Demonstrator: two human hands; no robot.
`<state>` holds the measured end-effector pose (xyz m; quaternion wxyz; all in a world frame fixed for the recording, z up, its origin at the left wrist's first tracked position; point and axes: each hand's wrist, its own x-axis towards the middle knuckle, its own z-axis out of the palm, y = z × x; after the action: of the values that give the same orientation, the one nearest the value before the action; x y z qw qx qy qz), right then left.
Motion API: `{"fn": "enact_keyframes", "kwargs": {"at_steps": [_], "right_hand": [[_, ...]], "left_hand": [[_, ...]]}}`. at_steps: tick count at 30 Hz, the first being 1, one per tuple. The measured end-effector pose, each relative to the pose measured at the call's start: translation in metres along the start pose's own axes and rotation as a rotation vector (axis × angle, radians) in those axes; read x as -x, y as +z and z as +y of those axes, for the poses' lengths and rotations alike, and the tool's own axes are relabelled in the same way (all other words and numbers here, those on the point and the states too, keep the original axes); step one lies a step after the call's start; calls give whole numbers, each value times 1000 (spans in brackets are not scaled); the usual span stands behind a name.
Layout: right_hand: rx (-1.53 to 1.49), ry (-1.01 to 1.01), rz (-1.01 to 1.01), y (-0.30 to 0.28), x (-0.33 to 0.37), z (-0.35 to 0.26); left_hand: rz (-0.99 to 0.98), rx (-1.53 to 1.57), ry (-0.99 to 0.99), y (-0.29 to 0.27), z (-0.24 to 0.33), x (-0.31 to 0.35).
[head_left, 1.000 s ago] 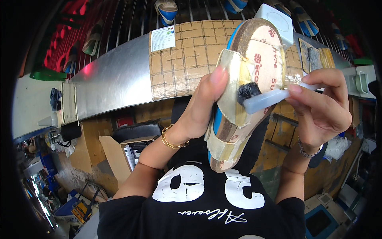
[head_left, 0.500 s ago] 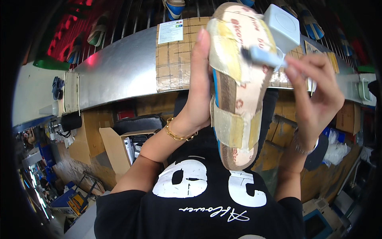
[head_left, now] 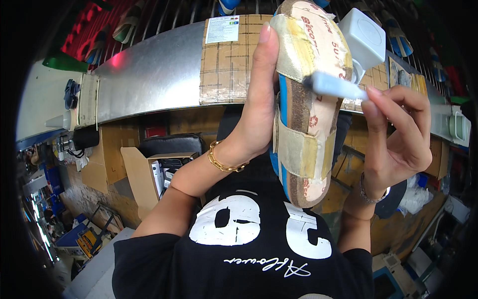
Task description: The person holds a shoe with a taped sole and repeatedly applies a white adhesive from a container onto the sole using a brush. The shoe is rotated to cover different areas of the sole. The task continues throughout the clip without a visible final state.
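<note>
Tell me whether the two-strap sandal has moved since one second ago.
Yes: the sandal has swung, its upper end now further left in the view, closer to the white label on the cardboard.

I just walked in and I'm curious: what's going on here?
A person is working bare-handed at a metal bench. The left hand holds up a sandal, its printed side facing the camera, with two straps lapped over it. The right hand pinches a pale-handled brush, its dark tip beside the strap nearer the bench; blur hides whether it touches. A white container shows behind the sandal.
</note>
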<state>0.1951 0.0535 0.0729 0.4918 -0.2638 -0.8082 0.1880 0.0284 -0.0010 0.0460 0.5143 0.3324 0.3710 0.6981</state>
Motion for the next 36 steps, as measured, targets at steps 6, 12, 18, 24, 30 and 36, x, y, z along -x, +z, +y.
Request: {"fn": "enact_keyframes", "kwargs": {"at_steps": [6,12,18,24,30,36], "right_hand": [[-94,-2,-159,-12,-1,11],[-132,-7,-303,-19,-7,15],[-141,33,-358,-23,-10,15],[-162,79,-352,-23,1,9],[-241,186,-368,-31,9,-7],[157,112,-199,-18,21,-25]], "left_hand": [[6,105,-60,-1,-1,0],[-44,132,-91,-11,-2,-3],[-25,176,-105,-11,1,-5],[21,223,-102,-12,8,-6],[117,322,-74,-15,15,-6],[-43,353,200,-38,-3,-15]]}}
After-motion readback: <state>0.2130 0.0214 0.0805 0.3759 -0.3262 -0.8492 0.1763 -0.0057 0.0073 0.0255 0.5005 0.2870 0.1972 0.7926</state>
